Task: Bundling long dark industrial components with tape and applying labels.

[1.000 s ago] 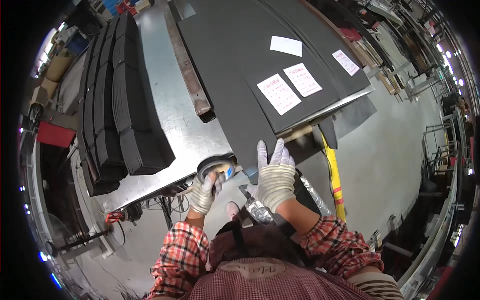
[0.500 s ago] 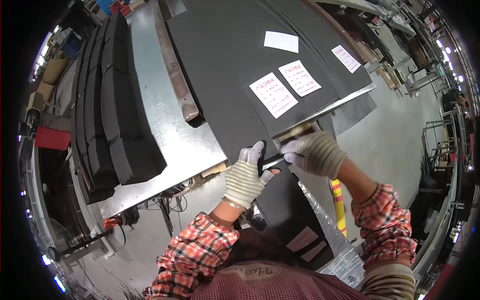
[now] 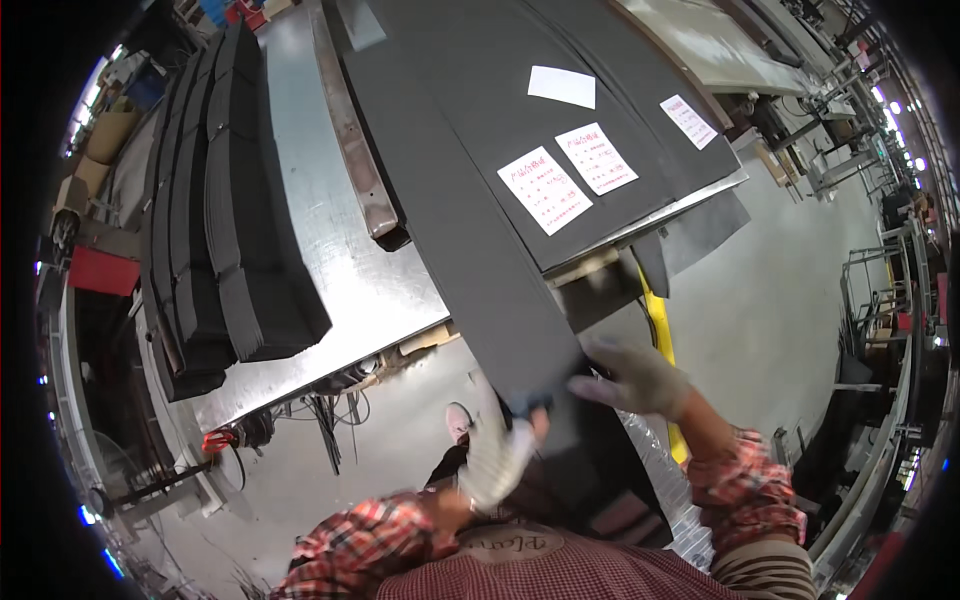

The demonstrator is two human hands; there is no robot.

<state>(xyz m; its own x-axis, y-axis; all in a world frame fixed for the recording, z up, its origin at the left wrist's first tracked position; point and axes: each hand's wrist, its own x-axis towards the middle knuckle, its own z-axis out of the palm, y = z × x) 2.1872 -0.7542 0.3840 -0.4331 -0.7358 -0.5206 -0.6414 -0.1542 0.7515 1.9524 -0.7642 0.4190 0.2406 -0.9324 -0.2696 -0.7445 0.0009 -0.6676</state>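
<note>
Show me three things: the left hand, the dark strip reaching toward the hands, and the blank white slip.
Left hand [image 3: 495, 455]: head view, middle of the hand, blurred.
Dark strip [image 3: 510, 315]: head view, its flat upper face.
White slip [image 3: 562, 87]: head view, middle of its face.

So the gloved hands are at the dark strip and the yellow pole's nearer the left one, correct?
No, the head view shows the yellow pole nearer the right hand than the left hand. The rest holds: both gloved hands are at the dark strip.
</note>
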